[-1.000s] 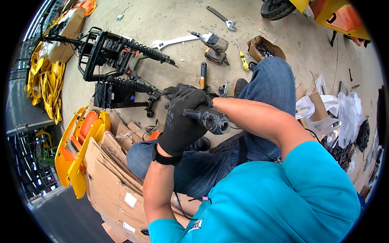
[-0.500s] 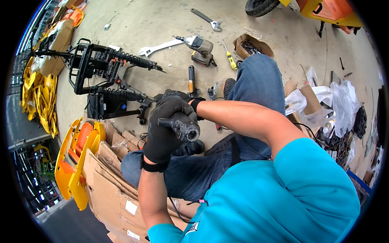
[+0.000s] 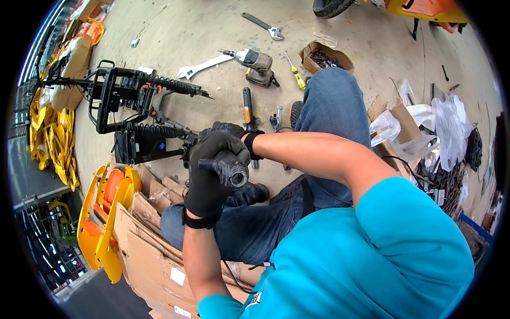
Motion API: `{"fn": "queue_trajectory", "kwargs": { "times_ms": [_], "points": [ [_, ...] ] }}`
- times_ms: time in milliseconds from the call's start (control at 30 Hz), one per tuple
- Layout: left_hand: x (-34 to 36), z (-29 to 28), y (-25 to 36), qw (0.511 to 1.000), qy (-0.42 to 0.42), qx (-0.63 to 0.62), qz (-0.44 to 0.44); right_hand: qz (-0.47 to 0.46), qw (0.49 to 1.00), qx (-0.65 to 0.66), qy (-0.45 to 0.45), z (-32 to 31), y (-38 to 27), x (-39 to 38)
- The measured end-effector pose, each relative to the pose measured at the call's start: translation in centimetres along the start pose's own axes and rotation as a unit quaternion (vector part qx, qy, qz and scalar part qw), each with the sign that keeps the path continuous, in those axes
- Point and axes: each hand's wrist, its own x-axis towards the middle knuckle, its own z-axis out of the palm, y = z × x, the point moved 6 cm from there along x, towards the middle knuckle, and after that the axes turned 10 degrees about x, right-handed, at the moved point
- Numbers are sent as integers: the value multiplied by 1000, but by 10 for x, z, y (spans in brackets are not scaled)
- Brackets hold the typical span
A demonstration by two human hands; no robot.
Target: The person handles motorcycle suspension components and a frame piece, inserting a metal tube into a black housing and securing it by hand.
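My left hand (image 3: 208, 183), in a black glove, is closed around a grimy dark metal part (image 3: 229, 173). The part's round hollow end points up toward me, and a short stub sticks out at its left. Just beyond it, my right hand (image 3: 226, 128), also gloved, is bent over at the wrist against the left one. Its fingers look curled, but what they hold is hidden behind the left hand. Close by on the left stands a black vehicle frame (image 3: 109, 101) with coil-spring shock absorbers (image 3: 172, 82); its lower arm ends near my hands.
On the floor ahead lie an adjustable wrench (image 3: 263, 25), a large open-end wrench (image 3: 204, 66), a cordless impact driver (image 3: 255, 65), a ratchet (image 3: 248, 106) and a screwdriver (image 3: 296, 72). A small carton (image 3: 345, 63) holds hardware. Flattened cardboard (image 3: 146, 244) and yellow panels (image 3: 109, 250) lie left, plastic bags (image 3: 449, 138) right.
The metal part has moved slightly left and down in view, with its hollow end tipped a little differently. Both hands stay together. The floor items have shifted slightly as the view moved.
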Motion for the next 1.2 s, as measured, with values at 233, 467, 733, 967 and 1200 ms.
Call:
{"fn": "queue_trajectory", "kwargs": {
  "times_ms": [233, 467, 733, 967, 1200],
  "points": [
    [-2, 3, -9, 1000, -3, 19, -16, 39, 998, -56, 6, 5, 40, 7],
    [10, 13, -5, 998, -42, 39, -9, 77, 992, 99, 9, -1, 70, 18],
    [8, 4, -10, 999, -28, 22, 26, -33, 997, -69, 24, -16, -6, -3],
    [7, 2, -3, 996, -1, 42, 83, 67, 948, -308, -39, -12, 20, 5],
    [6, 0, -20, 996, 16, 25, 86, 51, 979, -192, -46, -20, 12, -11]
  ]
}}
